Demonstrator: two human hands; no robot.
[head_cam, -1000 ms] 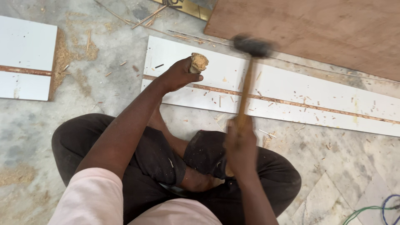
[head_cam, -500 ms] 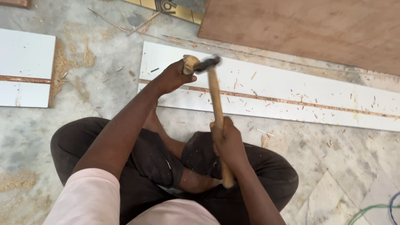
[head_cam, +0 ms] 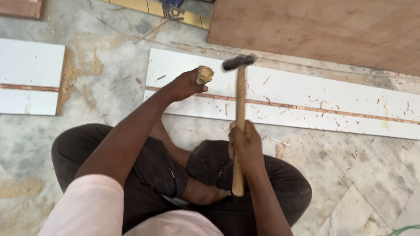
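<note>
A long board (head_cam: 306, 100) lies on the floor (head_cam: 372, 175) before the seated person, a plywood sheet (head_cam: 319, 30) behind it, a shorter board (head_cam: 28, 76) to its left.

Seated cross-legged, both arms reaching forward. Left hand (head_cam: 186, 84) stretched far out, arm nearly straight, fingers curled into a tight fist. Right hand (head_cam: 245, 142) closer to the body, elbow bent, fingers wrapped shut, knuckles up.
</note>
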